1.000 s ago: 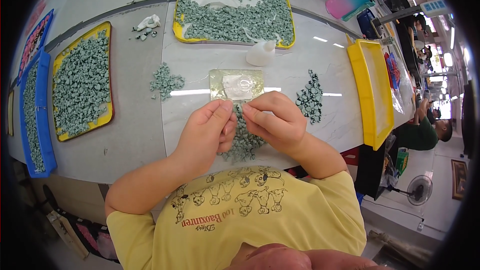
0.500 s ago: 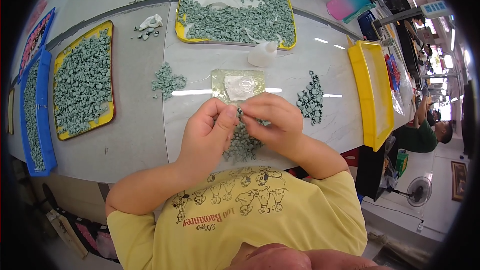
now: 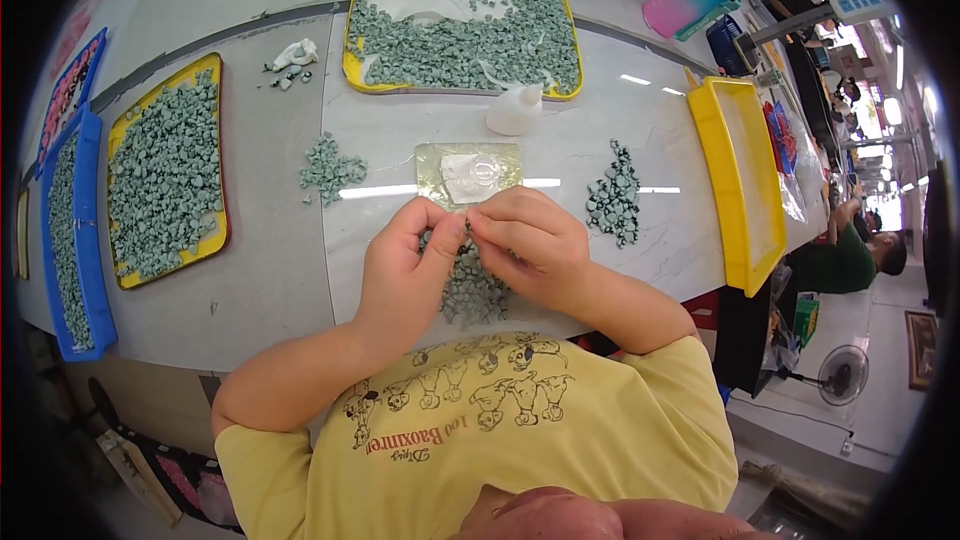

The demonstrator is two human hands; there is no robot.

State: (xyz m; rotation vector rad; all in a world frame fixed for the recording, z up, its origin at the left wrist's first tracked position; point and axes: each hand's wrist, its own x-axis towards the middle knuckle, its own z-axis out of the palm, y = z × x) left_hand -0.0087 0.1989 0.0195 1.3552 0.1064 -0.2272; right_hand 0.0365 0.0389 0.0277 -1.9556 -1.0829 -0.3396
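Note:
My left hand (image 3: 405, 258) and my right hand (image 3: 532, 245) meet at their fingertips over the table, both in a pinch. Whatever sits between the fingertips is too small and covered to make out. Beneath them lies a pile of small grey-green pieces (image 3: 474, 292), partly hidden by the hands. Just beyond the fingertips is a yellowish-green mat (image 3: 430, 172) bearing a piece of white paper (image 3: 461, 185) and a small clear round thing (image 3: 485, 173). A white squeeze bottle (image 3: 514, 112) stands behind the mat.
Smaller piles of grey-green pieces lie left (image 3: 332, 170) and right (image 3: 613, 195). Filled yellow trays sit at the back (image 3: 354, 72) and left (image 3: 214, 240), beside a blue tray (image 3: 95, 285). At right are a yellow tray (image 3: 738, 190), a pink-and-teal bottle (image 3: 690, 0) and another person (image 3: 840, 258).
My right hand has shifted slightly left, and its fingertips now press closer to those of my left hand. The whole view has moved a little.

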